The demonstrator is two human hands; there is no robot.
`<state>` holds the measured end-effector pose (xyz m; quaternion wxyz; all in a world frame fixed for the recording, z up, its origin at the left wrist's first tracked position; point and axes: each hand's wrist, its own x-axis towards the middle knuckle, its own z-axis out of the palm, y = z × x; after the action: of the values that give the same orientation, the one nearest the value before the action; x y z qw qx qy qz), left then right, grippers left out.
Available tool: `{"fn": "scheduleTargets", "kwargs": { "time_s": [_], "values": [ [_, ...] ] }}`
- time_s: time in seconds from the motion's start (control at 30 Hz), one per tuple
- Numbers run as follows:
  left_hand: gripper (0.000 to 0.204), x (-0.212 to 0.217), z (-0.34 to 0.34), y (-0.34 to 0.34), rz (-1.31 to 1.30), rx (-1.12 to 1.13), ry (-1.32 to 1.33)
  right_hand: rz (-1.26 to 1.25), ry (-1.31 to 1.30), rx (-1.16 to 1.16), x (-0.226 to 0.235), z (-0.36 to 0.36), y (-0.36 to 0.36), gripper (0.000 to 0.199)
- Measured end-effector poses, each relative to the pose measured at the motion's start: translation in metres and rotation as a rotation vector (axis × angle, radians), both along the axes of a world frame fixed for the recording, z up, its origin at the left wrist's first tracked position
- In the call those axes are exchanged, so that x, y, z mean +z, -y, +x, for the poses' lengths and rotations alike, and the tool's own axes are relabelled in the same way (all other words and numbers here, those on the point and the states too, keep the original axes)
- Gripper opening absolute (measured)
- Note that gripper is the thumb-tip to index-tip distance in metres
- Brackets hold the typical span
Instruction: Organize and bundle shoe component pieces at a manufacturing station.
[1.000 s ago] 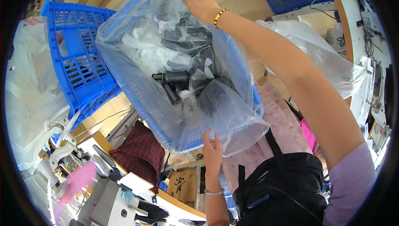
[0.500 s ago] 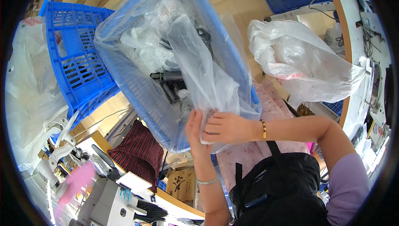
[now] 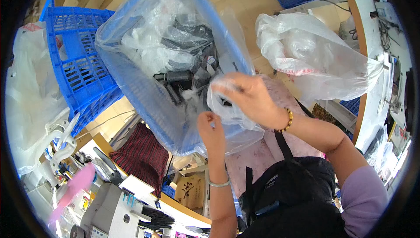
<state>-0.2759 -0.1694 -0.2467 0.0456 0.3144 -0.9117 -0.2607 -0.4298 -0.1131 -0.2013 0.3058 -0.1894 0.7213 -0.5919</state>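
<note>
Over the near end of a blue basket [image 3: 144,106] lined with clear plastic, my right hand [image 3: 256,100] is closed on a thin clear plastic bag [image 3: 227,109], which hangs bunched below the fingers. Just left of it, my left hand [image 3: 211,128] has its fingers curled in against the thumb; whether any film is pinched there is too small to make out. Inside the basket lie dark, plastic-wrapped pieces [image 3: 177,77] and a heap of crumpled clear bags [image 3: 153,45]. The bottom of the basket is hidden beneath them.
A blue slatted crate [image 3: 85,67] stands left of the basket. To the right, a large translucent bag [image 3: 306,58] hangs by a white bench [image 3: 380,41]. A dark red knitted cloth [image 3: 142,159] and a grey-white machine [image 3: 109,207] are at lower left.
The long plastic bag held upright between both hands is now gathered down in my right hand. That hand has lifted to the right, apart from my left hand. More dark pieces show.
</note>
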Motion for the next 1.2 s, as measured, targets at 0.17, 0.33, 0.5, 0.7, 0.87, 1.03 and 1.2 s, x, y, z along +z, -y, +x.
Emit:
{"fn": "scheduleTargets", "kwargs": {
  "time_s": [0.17, 0.33, 0.5, 0.7, 0.87, 1.03, 1.2],
  "values": [
    [0.021, 0.006, 0.0, 0.012, 0.905, 0.855, -0.455, 0.148, 0.244, 0.047, 0.004, -0.03, 0.0, 0.024],
    [0.026, 0.014, -0.048, 0.001, 0.405, 0.695, -0.161, 0.177, 0.33, 0.101, 0.0, -0.023, -0.006, 0.028],
    [0.032, -0.035, -0.043, 0.035, -0.13, 0.584, 0.135, 0.093, 0.24, 0.029, 0.008, -0.02, 0.005, 0.028],
    [0.015, 0.006, -0.037, 0.053, 0.49, 0.869, -0.47, 0.074, 0.099, -0.059, 0.008, -0.036, -0.009, 0.026],
    [0.021, 0.045, -0.036, 0.047, 0.351, 0.88, -0.537, 0.091, 0.101, -0.103, 0.014, -0.036, -0.011, 0.026],
    [0.026, 0.049, -0.044, 0.047, 0.315, 0.85, -0.527, 0.093, 0.062, -0.126, 0.003, -0.043, -0.016, 0.026],
    [0.029, 0.039, -0.045, 0.046, 0.379, 0.842, -0.541, 0.004, -0.573, -0.341, -0.007, -0.042, -0.008, 0.016]
  ]
}}
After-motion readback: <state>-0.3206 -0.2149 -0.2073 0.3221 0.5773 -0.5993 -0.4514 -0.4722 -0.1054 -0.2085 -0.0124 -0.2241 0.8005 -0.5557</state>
